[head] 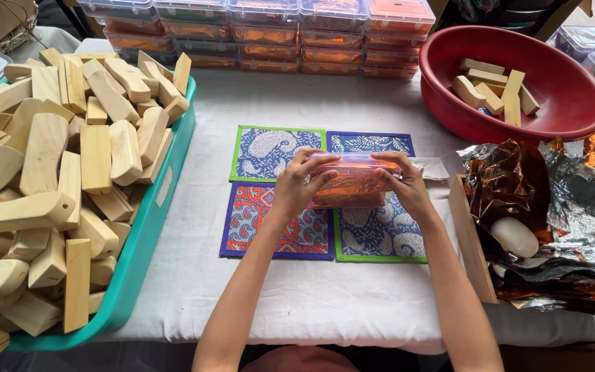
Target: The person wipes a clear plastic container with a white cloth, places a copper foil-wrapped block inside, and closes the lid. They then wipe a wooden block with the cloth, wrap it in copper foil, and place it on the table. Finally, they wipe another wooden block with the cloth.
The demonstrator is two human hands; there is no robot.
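While the white-clothed table takes up most of the view, the biggest load on it is the teal tray at left, heaped w/ pale wooden blocks. Next down: the red basin at upper right holding a few more blocks, the crumpled foil sheets at right w/ a white oval piece lying on them, and stacked clear lidded boxes along the far edge. Four patterned mats sit in a square at centre.

Above those mats, both hands grip a small clear box w/ orange contents, held off the surface. Left hand clamps its left end, fingers curled over the top; right hand clamps the right end, thumb and fingers pressed to the sides. Step looks like closing or pressing the box shut; I judge the next move calls for even pressure at both ends so the lid seats w/o tilting.

Hard to tell: whether the lid is fully seated, since fingers cover the edges. Box contents read only as an orange shimmer. Tray, foil and far stacks are cut off by frame edges; the wooden slat by the foil is partly hidden.
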